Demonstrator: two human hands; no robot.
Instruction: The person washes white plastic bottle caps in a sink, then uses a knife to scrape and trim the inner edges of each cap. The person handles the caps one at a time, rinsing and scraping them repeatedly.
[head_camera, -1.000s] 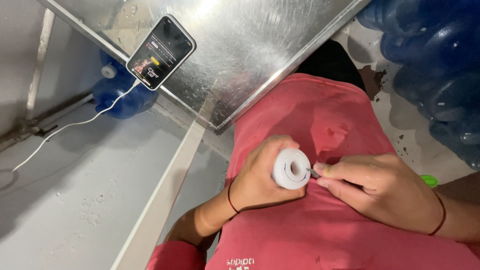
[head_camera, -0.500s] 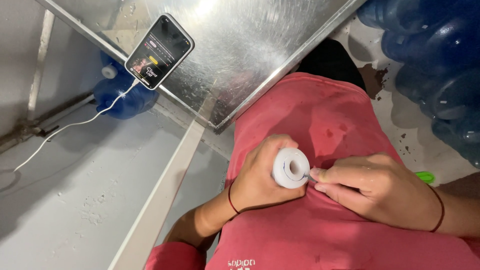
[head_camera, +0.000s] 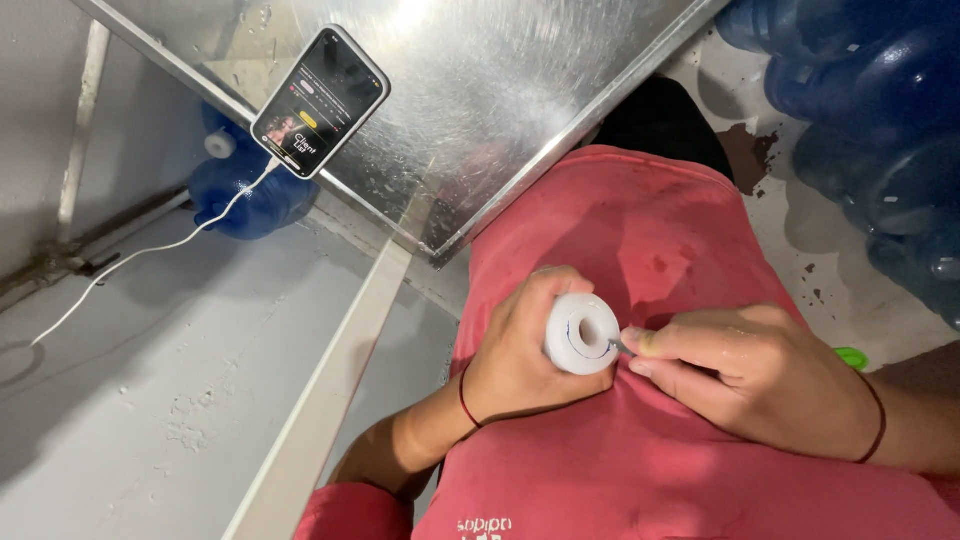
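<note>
Fingers (head_camera: 520, 320) of your left hand (head_camera: 525, 350) are gripping the white cap (head_camera: 583, 333); right hand (head_camera: 755, 375) is pinching a thin tool (head_camera: 622, 348) at its rim. It's risking slipping into your left fingertips.

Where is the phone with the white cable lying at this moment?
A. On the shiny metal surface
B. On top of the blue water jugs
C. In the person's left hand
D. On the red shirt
A. The phone lies flat on the shiny metal surface, its white cable trailing off the edge, while the left hand holds a white roll and the right hand works at its rim.
</note>
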